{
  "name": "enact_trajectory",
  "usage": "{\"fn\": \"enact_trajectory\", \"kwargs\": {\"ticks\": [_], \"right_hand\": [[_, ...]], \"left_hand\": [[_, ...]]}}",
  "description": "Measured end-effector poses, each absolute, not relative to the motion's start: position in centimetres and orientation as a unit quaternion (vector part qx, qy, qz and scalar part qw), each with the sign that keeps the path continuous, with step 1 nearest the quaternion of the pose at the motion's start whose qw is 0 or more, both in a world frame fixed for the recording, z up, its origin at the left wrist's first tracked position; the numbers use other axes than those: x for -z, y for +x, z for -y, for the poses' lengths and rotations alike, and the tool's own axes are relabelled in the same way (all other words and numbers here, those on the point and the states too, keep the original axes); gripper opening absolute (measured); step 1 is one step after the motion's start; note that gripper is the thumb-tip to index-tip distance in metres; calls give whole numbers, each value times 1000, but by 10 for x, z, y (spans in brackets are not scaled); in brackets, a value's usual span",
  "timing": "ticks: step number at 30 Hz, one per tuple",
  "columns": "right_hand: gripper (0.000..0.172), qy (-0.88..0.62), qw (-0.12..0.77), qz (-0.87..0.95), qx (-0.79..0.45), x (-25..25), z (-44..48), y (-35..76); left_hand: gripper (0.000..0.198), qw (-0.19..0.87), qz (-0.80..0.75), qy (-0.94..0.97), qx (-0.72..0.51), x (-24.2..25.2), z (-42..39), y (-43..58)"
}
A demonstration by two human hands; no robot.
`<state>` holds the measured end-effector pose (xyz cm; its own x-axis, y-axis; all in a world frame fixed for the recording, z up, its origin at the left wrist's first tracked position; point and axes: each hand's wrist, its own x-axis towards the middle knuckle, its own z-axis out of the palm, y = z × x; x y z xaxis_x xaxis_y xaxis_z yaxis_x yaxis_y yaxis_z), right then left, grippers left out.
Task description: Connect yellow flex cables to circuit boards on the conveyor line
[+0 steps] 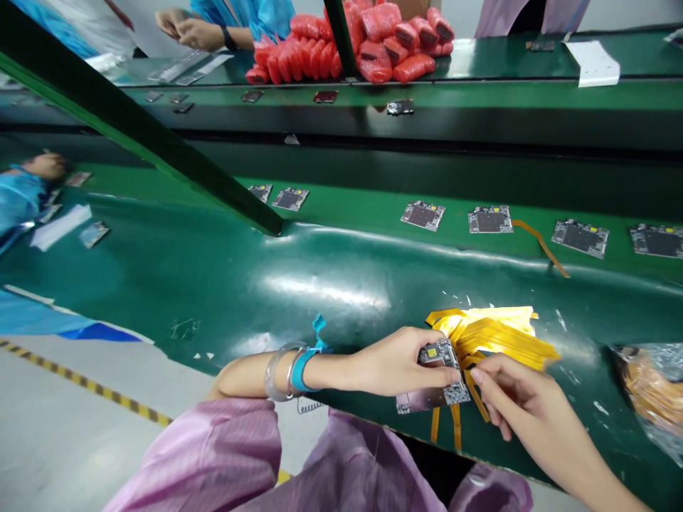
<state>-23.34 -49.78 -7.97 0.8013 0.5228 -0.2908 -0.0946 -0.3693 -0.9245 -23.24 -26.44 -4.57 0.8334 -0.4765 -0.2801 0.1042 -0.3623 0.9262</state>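
Note:
My left hand (398, 363) is closed around a small circuit board (437, 377) at the near edge of the green table (240, 277). My right hand (515, 402) pinches at the board's right edge, where thin yellow flex strips hang down. Just behind both hands lies a pile of yellow flex strips (496, 334). A blue strap and clear bangles sit on my left wrist.
Several circuit boards (489, 220) lie in a row on the belt behind. A dark green beam (160, 153) slants across the left. A clear bag of orange parts (654, 387) is at right. Red packets (373, 43) and other people's hands are at the far bench.

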Motion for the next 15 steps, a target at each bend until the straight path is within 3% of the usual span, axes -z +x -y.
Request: {"fn": "enact_trajectory", "kwargs": {"ticks": [15], "right_hand": [[28, -805, 489, 211, -260, 75, 500, -230]], "left_hand": [[23, 542, 125, 786, 269, 43, 269, -233]]}}
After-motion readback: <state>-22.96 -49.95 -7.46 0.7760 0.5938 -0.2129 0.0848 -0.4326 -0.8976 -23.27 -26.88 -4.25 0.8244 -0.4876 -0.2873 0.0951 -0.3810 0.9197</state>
